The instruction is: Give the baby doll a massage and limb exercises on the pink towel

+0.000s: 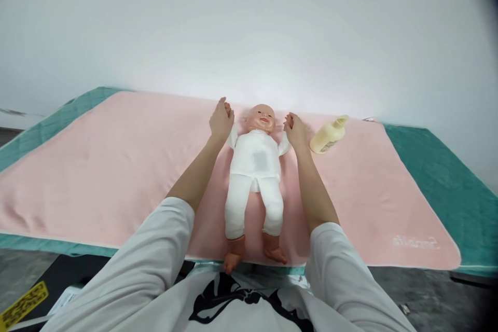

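Note:
A baby doll (256,151) in a white long-sleeved top and white trousers lies on its back, head toward the wall and bare feet toward me. My left hand (221,120) is closed around the doll's hand on the left side, beside its head. On the other side my right hand (296,129) has its fingers closed on the doll's other hand. Both doll arms are bent up and out. The doll's own hands are mostly hidden in my fingers. A grey square patch marks the front of the top.
A pale yellow pump bottle (327,137) leans to the right of my right hand. Under everything lies a pink mat (128,161) over a green padded cover (439,176). A white wall (249,26) rises behind. A black object with a yellow label (24,305) is at lower left.

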`<state>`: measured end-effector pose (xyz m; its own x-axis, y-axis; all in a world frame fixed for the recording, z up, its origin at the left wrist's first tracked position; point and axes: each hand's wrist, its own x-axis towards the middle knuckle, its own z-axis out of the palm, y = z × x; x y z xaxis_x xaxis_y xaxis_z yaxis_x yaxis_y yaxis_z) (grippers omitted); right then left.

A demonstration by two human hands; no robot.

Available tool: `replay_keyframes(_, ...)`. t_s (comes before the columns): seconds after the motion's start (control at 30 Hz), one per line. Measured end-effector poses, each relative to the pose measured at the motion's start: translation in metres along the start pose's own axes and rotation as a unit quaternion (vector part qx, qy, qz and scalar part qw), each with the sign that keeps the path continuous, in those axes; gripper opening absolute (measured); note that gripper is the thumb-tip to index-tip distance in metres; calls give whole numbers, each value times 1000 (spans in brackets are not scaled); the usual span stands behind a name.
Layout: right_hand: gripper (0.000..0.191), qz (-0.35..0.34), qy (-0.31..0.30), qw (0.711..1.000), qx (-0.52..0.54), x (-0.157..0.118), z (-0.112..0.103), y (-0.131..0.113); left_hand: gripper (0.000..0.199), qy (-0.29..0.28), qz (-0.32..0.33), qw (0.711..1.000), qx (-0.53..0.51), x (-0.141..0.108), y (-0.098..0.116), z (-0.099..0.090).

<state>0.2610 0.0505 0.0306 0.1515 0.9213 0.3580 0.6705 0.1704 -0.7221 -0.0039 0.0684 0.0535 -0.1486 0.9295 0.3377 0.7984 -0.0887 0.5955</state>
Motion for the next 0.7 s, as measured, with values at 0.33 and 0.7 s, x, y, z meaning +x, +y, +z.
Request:
replay_keyframes(0.33,22,62,-72,994,-52,11,22,0,52,-197,-1,968,157,28,8,24)
replay_keyframes(0.7,36,63,-54,995,-47,-3,25,-6,38,-228,-21,959,168,28,-5,38)
